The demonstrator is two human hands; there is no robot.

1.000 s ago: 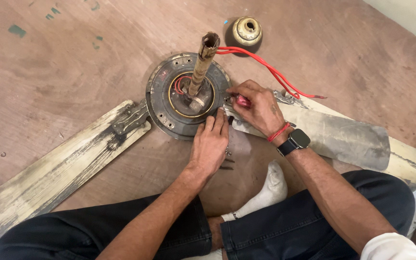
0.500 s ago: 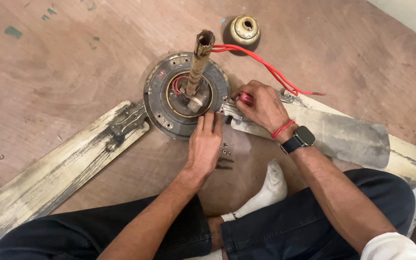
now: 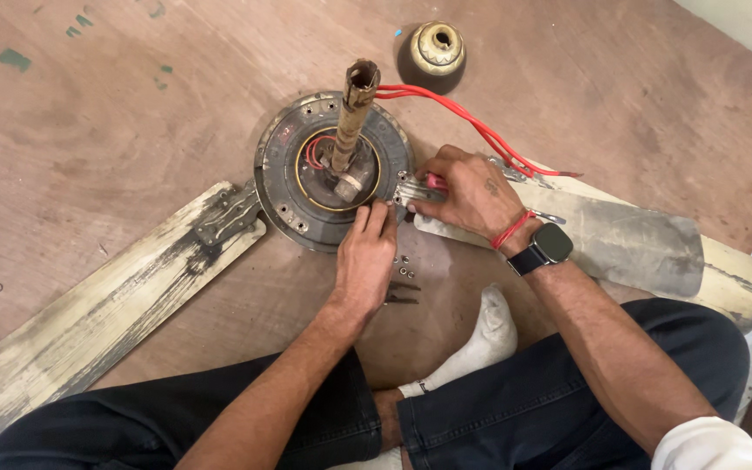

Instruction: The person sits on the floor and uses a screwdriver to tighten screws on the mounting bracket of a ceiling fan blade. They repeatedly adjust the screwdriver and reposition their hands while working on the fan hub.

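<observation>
A round dark ceiling fan motor (image 3: 293, 178) lies on the floor with its rusty downrod (image 3: 352, 122) standing up and red wires (image 3: 472, 126) trailing right. My left hand (image 3: 365, 257) rests its fingertips on the motor's near right rim, pinching something small that I cannot make out. My right hand (image 3: 472, 193) grips a pink-handled tool (image 3: 434, 181) whose metal end meets the blade bracket (image 3: 406, 193) at the rim. One worn cream blade (image 3: 106, 305) is attached at the left. Another blade (image 3: 620, 235) lies under my right wrist.
Small screws and nuts (image 3: 400, 277) lie on the floor just below my left hand. A brass-coloured canopy cup (image 3: 433, 52) stands at the back. My crossed legs in dark trousers and a white sock (image 3: 480, 339) are close in front. A white wall edge runs along the top right.
My left hand has shifted up from the floor near the screws onto the motor's rim. My right hand stays at the bracket with the tool.
</observation>
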